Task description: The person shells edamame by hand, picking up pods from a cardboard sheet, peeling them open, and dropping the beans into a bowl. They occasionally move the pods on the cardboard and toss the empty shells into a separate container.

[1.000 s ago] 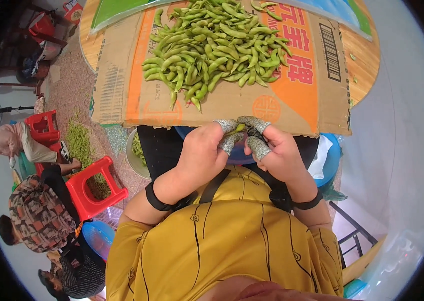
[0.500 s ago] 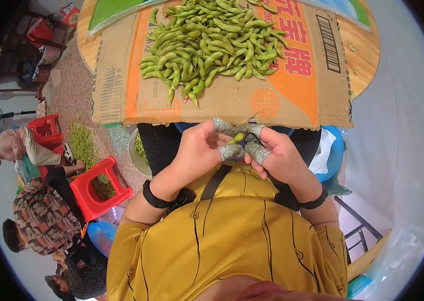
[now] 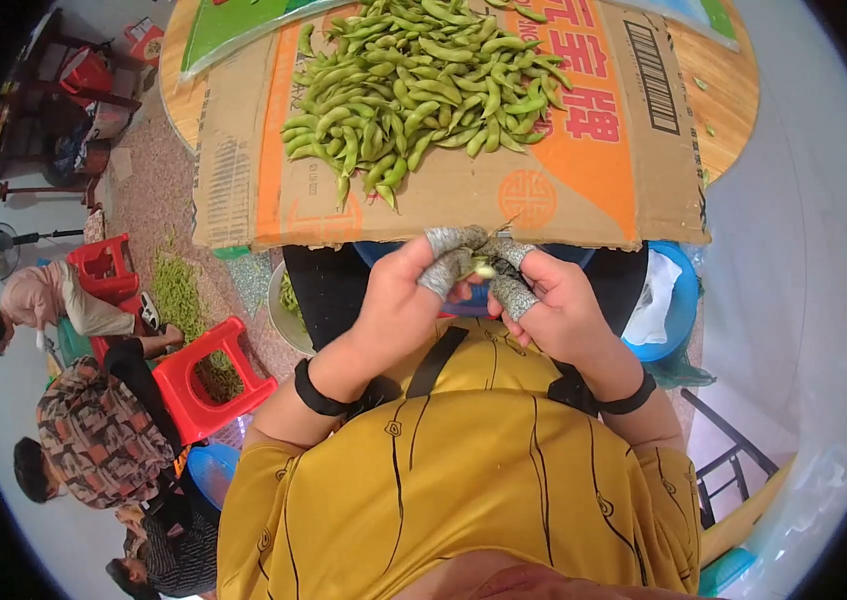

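While our left hand (image 3: pixel 398 300) and right hand (image 3: pixel 553 305) pinch one green pod (image 3: pixel 484 268) between covered fingertips above the blue basin (image 3: pixel 473 297), we judge a hard squeeze could shoot beans past it.

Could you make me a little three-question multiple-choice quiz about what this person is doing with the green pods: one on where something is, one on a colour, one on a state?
1. Where does the heap of green bean pods lie?
A. on a flattened brown cardboard sheet
B. in a red stool
C. on the floor

2. What colour is the person's shirt?
A. blue
B. mustard yellow
C. white

3. How are the fingertips?
A. bare
B. covered by grey fabric finger sleeves
C. bandaged white

Answers: A, the heap rests on the cardboard; B, the shirt is yellow; B, left hand and right hand pinch a small pod with sleeved tips.
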Demonstrator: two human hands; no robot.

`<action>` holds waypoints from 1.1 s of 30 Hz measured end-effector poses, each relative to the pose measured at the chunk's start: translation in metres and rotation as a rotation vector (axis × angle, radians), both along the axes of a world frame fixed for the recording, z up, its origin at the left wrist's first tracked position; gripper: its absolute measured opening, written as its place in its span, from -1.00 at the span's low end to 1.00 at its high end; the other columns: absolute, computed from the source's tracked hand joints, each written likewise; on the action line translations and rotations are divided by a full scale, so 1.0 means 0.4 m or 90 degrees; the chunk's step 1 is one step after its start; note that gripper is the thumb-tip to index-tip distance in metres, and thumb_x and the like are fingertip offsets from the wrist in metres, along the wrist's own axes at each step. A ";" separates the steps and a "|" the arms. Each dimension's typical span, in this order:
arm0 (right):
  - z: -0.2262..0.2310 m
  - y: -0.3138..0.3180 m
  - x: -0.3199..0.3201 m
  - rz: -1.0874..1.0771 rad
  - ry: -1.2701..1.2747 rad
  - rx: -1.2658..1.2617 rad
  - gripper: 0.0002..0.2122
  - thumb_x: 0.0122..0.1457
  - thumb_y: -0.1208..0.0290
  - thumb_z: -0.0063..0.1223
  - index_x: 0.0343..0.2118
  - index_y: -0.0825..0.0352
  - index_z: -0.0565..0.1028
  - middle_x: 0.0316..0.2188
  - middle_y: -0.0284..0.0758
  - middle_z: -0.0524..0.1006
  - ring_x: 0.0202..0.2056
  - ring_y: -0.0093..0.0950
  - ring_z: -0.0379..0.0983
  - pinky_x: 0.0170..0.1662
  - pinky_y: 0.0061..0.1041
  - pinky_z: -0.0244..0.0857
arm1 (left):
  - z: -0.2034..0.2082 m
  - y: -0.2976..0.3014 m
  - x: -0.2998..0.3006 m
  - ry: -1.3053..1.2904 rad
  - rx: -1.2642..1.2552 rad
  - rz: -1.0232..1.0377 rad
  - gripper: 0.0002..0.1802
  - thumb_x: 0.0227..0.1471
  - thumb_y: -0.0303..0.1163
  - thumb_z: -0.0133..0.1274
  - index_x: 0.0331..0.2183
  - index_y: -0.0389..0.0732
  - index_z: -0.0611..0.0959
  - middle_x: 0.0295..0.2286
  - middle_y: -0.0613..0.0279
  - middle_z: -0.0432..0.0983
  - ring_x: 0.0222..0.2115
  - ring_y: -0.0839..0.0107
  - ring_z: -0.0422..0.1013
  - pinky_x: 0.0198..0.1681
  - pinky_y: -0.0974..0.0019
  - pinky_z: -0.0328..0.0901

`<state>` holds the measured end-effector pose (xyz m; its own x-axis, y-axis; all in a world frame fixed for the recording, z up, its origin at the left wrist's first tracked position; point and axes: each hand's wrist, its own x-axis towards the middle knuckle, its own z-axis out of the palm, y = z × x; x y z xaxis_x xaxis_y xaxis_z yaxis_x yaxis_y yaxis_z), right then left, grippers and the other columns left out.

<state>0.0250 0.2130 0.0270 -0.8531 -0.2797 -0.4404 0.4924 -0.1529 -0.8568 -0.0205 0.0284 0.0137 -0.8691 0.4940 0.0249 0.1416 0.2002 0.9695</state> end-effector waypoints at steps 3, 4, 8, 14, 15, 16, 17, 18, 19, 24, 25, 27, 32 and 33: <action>-0.015 0.006 0.008 0.003 -0.008 -0.003 -0.70 0.02 0.65 -0.19 -0.15 0.32 0.41 -0.48 -0.45 0.45 -0.65 -0.72 0.27 -0.59 -0.74 0.19 | 0.011 -0.010 -0.015 -0.478 0.176 -0.001 -0.65 0.09 -0.62 -0.25 -0.10 -0.23 0.49 -0.37 0.37 0.50 -0.48 0.64 0.34 -0.39 0.55 0.30; -0.021 0.007 0.010 -0.001 -0.018 -0.014 -0.70 0.02 0.65 -0.19 -0.15 0.33 0.41 -0.47 -0.45 0.46 -0.65 -0.72 0.28 -0.58 -0.73 0.19 | 0.008 -0.009 -0.015 -0.480 0.175 -0.001 -0.65 0.09 -0.62 -0.25 -0.10 -0.23 0.49 -0.37 0.37 0.50 -0.48 0.64 0.34 -0.39 0.55 0.30; -0.037 0.006 0.009 0.016 0.016 0.107 -0.74 0.05 0.62 -0.13 -0.16 0.35 0.41 -0.44 -0.42 0.48 -0.59 -0.73 0.32 -0.55 -0.71 0.21 | -0.025 -0.007 0.000 -0.350 0.109 -0.001 -0.62 0.01 -0.68 -0.24 -0.11 -0.27 0.48 -0.38 0.31 0.50 -0.46 0.59 0.38 -0.36 0.50 0.31; -0.029 -0.008 -0.015 -0.064 0.041 0.021 -0.75 0.07 0.51 0.06 -0.17 0.40 0.40 -0.44 -0.40 0.50 -0.44 -0.70 0.37 -0.39 -0.63 0.30 | 0.005 -0.004 0.008 -0.054 -0.063 -0.053 -0.53 -0.10 -0.73 -0.22 -0.08 -0.32 0.43 -0.38 0.19 0.50 -0.43 0.47 0.42 -0.32 0.42 0.33; -0.033 -0.003 -0.023 -0.033 0.017 0.050 -0.78 0.07 0.50 0.07 -0.20 0.40 0.42 -0.43 -0.39 0.51 -0.44 -0.68 0.37 -0.38 -0.60 0.31 | 0.004 -0.004 0.009 -0.013 -0.078 -0.056 -0.52 -0.11 -0.73 -0.22 -0.07 -0.32 0.42 -0.37 0.17 0.51 -0.43 0.46 0.42 -0.31 0.41 0.34; -0.037 0.000 -0.025 -0.001 -0.007 0.079 -0.80 0.07 0.50 0.08 -0.23 0.40 0.44 -0.42 -0.38 0.51 -0.43 -0.66 0.38 -0.37 -0.57 0.31 | -0.001 -0.006 0.009 -0.013 -0.077 -0.055 -0.52 -0.11 -0.73 -0.22 -0.07 -0.32 0.42 -0.37 0.17 0.51 -0.43 0.46 0.42 -0.31 0.41 0.34; -0.048 0.001 -0.021 0.000 -0.007 0.080 -0.80 0.07 0.50 0.08 -0.23 0.40 0.44 -0.42 -0.38 0.51 -0.43 -0.66 0.38 -0.37 -0.57 0.31 | -0.008 -0.009 0.010 -0.066 -0.030 -0.044 -0.53 -0.09 -0.73 -0.22 -0.07 -0.32 0.42 -0.37 0.17 0.51 -0.43 0.46 0.42 -0.32 0.41 0.34; -0.066 0.001 -0.014 -0.005 0.107 0.176 -0.83 0.06 0.49 0.09 -0.27 0.40 0.46 -0.43 -0.39 0.50 -0.45 -0.67 0.37 -0.40 -0.60 0.30 | -0.011 -0.011 0.010 -0.118 0.016 -0.031 -0.55 -0.08 -0.72 -0.21 -0.07 -0.32 0.42 -0.36 0.17 0.51 -0.43 0.46 0.42 -0.32 0.41 0.34; -0.076 0.000 -0.009 -0.009 0.222 0.273 -0.85 0.05 0.48 0.10 -0.32 0.40 0.48 -0.44 -0.40 0.49 -0.47 -0.68 0.36 -0.42 -0.62 0.28 | -0.010 -0.014 0.009 -0.119 0.016 -0.031 -0.55 -0.08 -0.72 -0.21 -0.07 -0.32 0.42 -0.36 0.17 0.51 -0.43 0.46 0.42 -0.32 0.41 0.34; -0.042 -0.009 -0.018 -0.024 0.219 0.264 -0.88 0.02 0.51 0.10 -0.37 0.40 0.50 -0.51 -0.45 0.46 -0.53 -0.73 0.34 -0.49 -0.68 0.23 | 0.019 -0.018 0.008 -0.150 -0.006 -0.027 -0.62 0.01 -0.66 -0.19 -0.06 -0.32 0.40 -0.36 0.18 0.51 -0.44 0.47 0.43 -0.32 0.42 0.34; -0.027 -0.013 -0.018 -0.054 0.012 0.158 -0.87 0.01 0.52 0.10 -0.36 0.40 0.50 -0.53 -0.46 0.45 -0.54 -0.74 0.33 -0.50 -0.70 0.22 | 0.021 -0.017 0.008 -0.150 -0.004 -0.027 -0.62 0.01 -0.66 -0.19 -0.06 -0.32 0.40 -0.36 0.18 0.51 -0.44 0.47 0.43 -0.32 0.42 0.34; -0.035 -0.009 -0.012 -0.058 0.015 0.149 -0.87 0.02 0.52 0.10 -0.35 0.40 0.49 -0.54 -0.47 0.45 -0.55 -0.74 0.33 -0.52 -0.70 0.22 | 0.023 -0.015 0.010 -0.196 0.029 -0.020 -0.60 0.01 -0.65 -0.18 -0.05 -0.31 0.40 -0.37 0.17 0.50 -0.46 0.47 0.44 -0.35 0.42 0.35; -0.028 -0.015 -0.013 -0.114 0.095 0.116 -0.87 0.06 0.51 0.09 -0.32 0.39 0.48 -0.57 -0.49 0.45 -0.61 -0.76 0.29 -0.56 -0.72 0.18 | 0.019 -0.030 0.010 -0.069 -0.005 -0.073 -0.59 0.05 -0.61 -0.16 -0.01 -0.32 0.35 -0.40 0.17 0.50 -0.48 0.50 0.45 -0.38 0.39 0.37; -0.027 -0.011 -0.015 -0.096 0.074 0.090 -0.87 0.08 0.51 0.08 -0.31 0.39 0.48 -0.57 -0.49 0.45 -0.62 -0.77 0.28 -0.58 -0.72 0.17 | 0.028 -0.034 0.007 -0.059 -0.048 -0.113 -0.58 0.06 -0.59 -0.16 0.01 -0.32 0.33 -0.41 0.16 0.50 -0.47 0.50 0.45 -0.37 0.37 0.37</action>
<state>0.0189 0.2084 0.0161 -0.9280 -0.0874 -0.3622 0.3696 -0.0920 -0.9246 -0.0177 0.0148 0.0250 -0.7648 0.6373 -0.0946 0.0917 0.2530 0.9631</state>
